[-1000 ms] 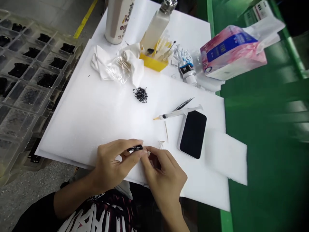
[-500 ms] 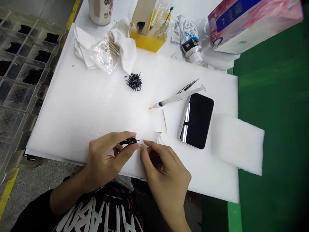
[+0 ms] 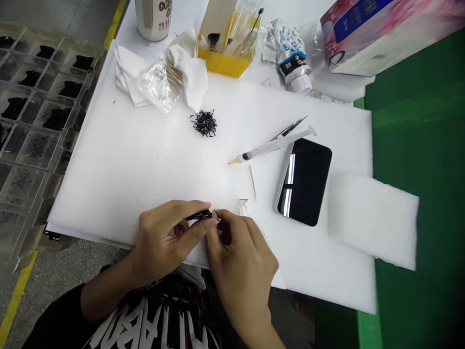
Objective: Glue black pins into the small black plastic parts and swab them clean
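L hand [image 3: 162, 245] pinches blk part [image 3: 199, 215] above foam sheet [image 3: 127, 160]. R hand [image 3: 241, 259] just closed gap to part's end — fingers narrow, can't tell if holding anything — prob. both hands now working that end.

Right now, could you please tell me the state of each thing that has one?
Black part: pinched in left hand
Right hand: at part's end, grip unclear
Black pieces: heaped
Syringe: lying down
Tube: capped
Phone-like device: face up, dark
Yellow box: open, upright
Cup: upright
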